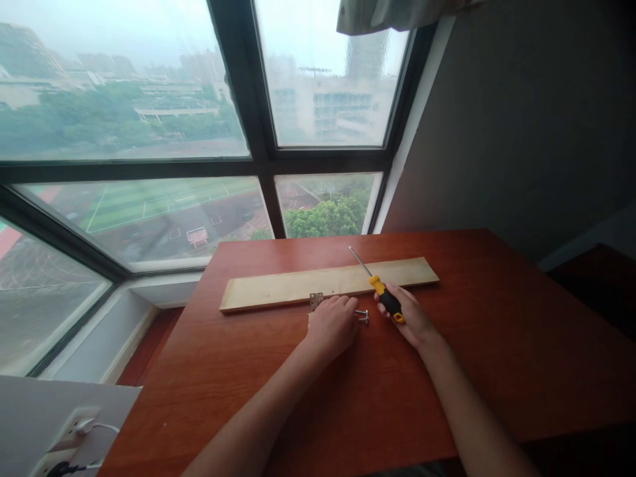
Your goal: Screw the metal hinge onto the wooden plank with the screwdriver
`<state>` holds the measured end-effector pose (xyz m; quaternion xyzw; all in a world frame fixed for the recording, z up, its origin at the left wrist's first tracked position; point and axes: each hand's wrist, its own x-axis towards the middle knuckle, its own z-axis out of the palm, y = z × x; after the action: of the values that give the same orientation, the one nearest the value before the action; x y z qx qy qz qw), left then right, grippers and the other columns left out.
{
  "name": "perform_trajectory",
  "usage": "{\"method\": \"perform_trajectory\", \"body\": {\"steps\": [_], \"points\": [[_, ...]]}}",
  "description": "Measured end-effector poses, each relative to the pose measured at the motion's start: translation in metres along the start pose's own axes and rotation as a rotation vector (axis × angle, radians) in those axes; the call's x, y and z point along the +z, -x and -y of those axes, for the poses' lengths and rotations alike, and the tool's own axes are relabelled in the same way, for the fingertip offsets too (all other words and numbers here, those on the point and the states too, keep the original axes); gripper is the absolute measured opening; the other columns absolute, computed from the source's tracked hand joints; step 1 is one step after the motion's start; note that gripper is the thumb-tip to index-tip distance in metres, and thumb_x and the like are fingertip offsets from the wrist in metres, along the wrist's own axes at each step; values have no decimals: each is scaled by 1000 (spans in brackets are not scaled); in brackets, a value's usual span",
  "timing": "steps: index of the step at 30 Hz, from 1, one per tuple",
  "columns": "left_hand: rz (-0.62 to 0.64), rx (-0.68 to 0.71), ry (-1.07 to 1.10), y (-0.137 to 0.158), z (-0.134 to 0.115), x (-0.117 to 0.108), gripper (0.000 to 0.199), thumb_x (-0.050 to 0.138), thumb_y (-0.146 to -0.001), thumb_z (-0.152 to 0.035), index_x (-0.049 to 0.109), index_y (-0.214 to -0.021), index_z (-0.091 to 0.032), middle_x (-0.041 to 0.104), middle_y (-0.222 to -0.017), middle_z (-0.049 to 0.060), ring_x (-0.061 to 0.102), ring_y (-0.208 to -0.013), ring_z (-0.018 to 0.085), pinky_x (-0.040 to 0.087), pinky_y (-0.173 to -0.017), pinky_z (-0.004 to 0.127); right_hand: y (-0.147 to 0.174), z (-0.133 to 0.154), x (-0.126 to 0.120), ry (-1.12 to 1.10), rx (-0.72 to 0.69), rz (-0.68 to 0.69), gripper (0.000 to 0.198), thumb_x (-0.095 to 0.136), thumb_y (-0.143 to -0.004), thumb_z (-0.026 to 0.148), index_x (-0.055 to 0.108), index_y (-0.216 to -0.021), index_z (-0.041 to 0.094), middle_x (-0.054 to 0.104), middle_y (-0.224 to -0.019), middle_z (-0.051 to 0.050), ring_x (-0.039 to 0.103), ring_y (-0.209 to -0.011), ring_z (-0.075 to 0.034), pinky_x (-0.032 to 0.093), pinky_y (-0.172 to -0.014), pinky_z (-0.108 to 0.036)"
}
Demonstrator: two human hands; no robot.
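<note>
Yellow-and-black screwdriver (377,285): wrapped in the right hand (410,314), its handle toward the near edge of the table (223,377) and its shaft slanting left toward the far edge, across the board in this view; whether the tip hangs clear I cannot tell.
Brown hinge (316,301): at the board's near long side, left of the screwdriver's handle; the left hand (332,326) is much the nearer, its knuckles hiding part of the metal.
Left-hand grip: fingers curled downward just beside the hinge (what they pinch underneath is hidden, so I cannot tell).
Silver screws (366,317): sticking out rightward by the left fingertips, between the two hands; held or lying, unclear.
Pale board (293,286): long axis roughly along the table's far edge, right end closer to it.
In the way: the left hand and those screws, between the right hand and the hinge.
Around: window frame (271,162) beyond the far edge.
</note>
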<state>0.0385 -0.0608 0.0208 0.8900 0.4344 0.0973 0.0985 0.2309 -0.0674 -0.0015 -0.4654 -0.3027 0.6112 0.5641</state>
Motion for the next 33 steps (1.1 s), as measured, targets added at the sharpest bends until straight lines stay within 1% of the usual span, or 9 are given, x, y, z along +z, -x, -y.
{"method": "perform_trajectory", "body": {"steps": [2,5,7,9,13,17,21,26,33], "points": [[-19,-19,15,0,3,-5,12,49,-88,-23,57,-97,-21,66,-96,8,61,-91,23,45,-79,32,2,2,3,40,-17,3,30,70,-76,44,64,-89,18,64,-77,0,51,-54,-10,35,-46,-22],[-59,-78,32,0,13,-17,10,49,-88,-23,58,-93,-22,66,-91,6,61,-83,20,44,-72,30,4,3,5,52,-18,18,34,73,-74,43,64,-95,18,63,-78,1,50,-55,-9,34,-46,-21],[-102,-127,43,0,25,-26,12,48,-88,-23,59,-92,-22,66,-91,5,61,-81,20,43,-69,29,4,3,5,54,-16,25,33,73,-74,43,64,-94,18,62,-79,1,51,-56,-9,34,-47,-21],[-156,-189,52,2,38,-34,13,50,-87,-24,59,-96,-23,66,-92,5,62,-84,20,43,-69,29,4,3,5,61,-17,27,33,73,-74,44,64,-93,18,62,-79,1,51,-56,-9,34,-47,-22],[-187,-251,95,10,59,-43,15,54,-85,-24,61,-98,-23,66,-99,5,63,-82,19,43,-67,28,3,1,4,70,-15,34,33,74,-74,44,64,-91,18,62,-79,0,51,-57,-9,35,-48,-22],[-186,-276,101,18,68,-43,17,53,-86,-26,62,-99,-22,65,-102,5,63,-80,19,44,-66,28,4,1,4,70,-16,49,32,72,-76,45,64,-92,19,62,-80,1,52,-58,-9,36,-48,-21],[-183,-273,117,20,69,-38,17,54,-85,-26,64,-99,-22,64,-103,6,63,-78,18,44,-67,29,4,-1,4,86,-9,53,33,72,-76,45,63,-93,19,62,-80,1,52,-58,-10,35,-47,-21],[-199,-255,177,18,70,-30,16,55,-86,-27,65,-98,-23,63,-102,5,63,-81,18,45,-69,28,2,-3,3,88,0,53,32,72,-75,46,63,-91,20,62,-79,1,52,-58,-9,35,-47,-20],[-232,-210,197,18,71,-24,5,58,-84,-24,62,-83,-21,59,-93,5,60,-84,19,45,-72,29,2,-3,4,108,0,53,31,71,-77,45,63,-92,19,62,-79,1,51,-58,-9,35,-47,-19]]}}
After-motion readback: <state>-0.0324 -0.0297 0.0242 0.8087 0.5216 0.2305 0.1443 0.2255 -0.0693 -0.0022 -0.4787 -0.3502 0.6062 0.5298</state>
